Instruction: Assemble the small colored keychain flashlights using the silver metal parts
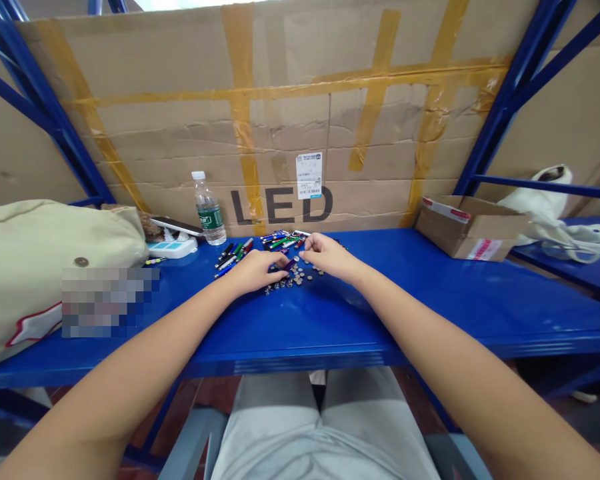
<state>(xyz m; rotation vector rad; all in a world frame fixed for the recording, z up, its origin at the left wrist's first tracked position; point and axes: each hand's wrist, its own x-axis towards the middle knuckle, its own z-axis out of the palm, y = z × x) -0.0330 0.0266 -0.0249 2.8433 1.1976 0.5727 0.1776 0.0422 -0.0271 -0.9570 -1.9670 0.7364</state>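
My left hand (pixel 257 271) is closed, thumb and fingers pinching a small dark purple tube (pixel 291 265) that points toward my right hand. My right hand (pixel 331 256) has its thumb and fingertips pressed together close to that tube's end; anything between them is too small to make out. Below and between the hands lie several small round silver discs (pixel 299 275), like button cells. A row of small shiny metal pieces (pixel 276 287) sits nearest me. Slim coloured tubes (pixel 237 253) in black, green, red and blue lie left of the discs, and a second pile (pixel 280 238) lies behind my hands.
The blue table (pixel 430 300) backs onto a taped cardboard sheet (pixel 180 133). A water bottle (pixel 210 212), a white power strip (pixel 175 248) and a beige bag (pixel 55 260) stand at left. An open cardboard box (pixel 470 227) and a white bag (pixel 555 213) are at right.
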